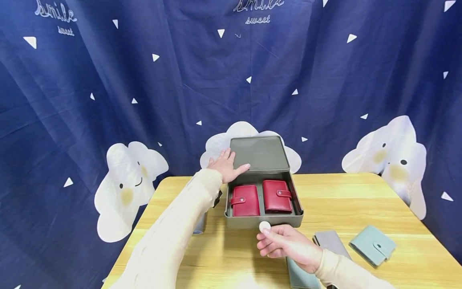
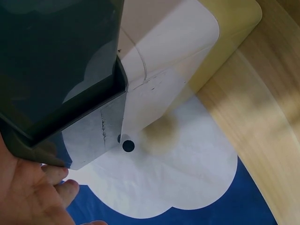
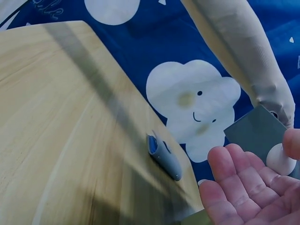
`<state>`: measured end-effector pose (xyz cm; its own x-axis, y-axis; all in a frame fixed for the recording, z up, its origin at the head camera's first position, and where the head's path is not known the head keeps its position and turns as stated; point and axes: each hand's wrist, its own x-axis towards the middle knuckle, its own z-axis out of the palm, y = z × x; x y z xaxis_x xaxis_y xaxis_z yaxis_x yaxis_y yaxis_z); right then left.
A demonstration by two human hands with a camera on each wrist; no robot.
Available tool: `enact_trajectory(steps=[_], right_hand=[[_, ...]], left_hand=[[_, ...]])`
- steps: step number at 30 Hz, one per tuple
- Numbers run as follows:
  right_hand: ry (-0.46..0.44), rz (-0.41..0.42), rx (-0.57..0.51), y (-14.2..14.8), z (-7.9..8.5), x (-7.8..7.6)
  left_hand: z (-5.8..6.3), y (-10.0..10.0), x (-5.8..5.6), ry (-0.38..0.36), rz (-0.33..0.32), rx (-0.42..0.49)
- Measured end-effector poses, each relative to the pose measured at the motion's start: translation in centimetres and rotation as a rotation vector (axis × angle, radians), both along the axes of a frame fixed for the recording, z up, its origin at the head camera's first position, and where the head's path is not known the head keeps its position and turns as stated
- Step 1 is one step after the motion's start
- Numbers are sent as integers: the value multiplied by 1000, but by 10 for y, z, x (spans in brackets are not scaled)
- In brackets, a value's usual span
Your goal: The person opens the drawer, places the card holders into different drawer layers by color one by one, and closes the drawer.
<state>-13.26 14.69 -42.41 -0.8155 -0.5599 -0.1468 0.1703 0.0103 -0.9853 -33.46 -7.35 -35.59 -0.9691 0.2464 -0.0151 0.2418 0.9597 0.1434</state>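
A grey box [image 1: 240, 222] stands on the table with its lid [image 1: 261, 152] raised at the back. Two red snap wallets, a left one [image 1: 250, 204] and a right one [image 1: 276, 196], lie inside, either side of a divider. My left hand [image 1: 224, 165] is spread at the lid's left edge, its thumb stretched across the lid's lower part; the left wrist view shows its fingers [image 2: 55, 174] at the lid's corner. In front of the box, my right hand [image 1: 288, 243] pinches a small white round disc [image 3: 280, 160] between thumb and forefinger.
To the right lie a grey wallet [image 1: 331, 241] and a light teal snap wallet [image 1: 375, 244]. Another teal piece [image 1: 301, 277] is partly covered by my right hand. A blue-grey wallet-like item [image 3: 165, 158] lies near the left table edge. A blue curtain [image 1: 187, 60] hangs behind.
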Motion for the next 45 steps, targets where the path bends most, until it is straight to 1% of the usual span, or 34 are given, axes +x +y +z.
enact_trajectory(steps=[10, 17, 23, 32, 45], right_hand=[[18, -19, 11, -3, 8, -3], [32, -38, 6, -6, 7, -10], [34, -51, 3, -6, 5, -21], [30, -74, -14, -7, 5, -36], [37, -135, 29, -9, 1, -70]], left_hand=[[1, 0, 0, -17, 4, -10], [3, 0, 1, -26, -1, -18], [5, 0, 3, -37, -2, -19], [3, 1, 1, -42, 8, -11], [5, 1, 4, -37, 3, -12]])
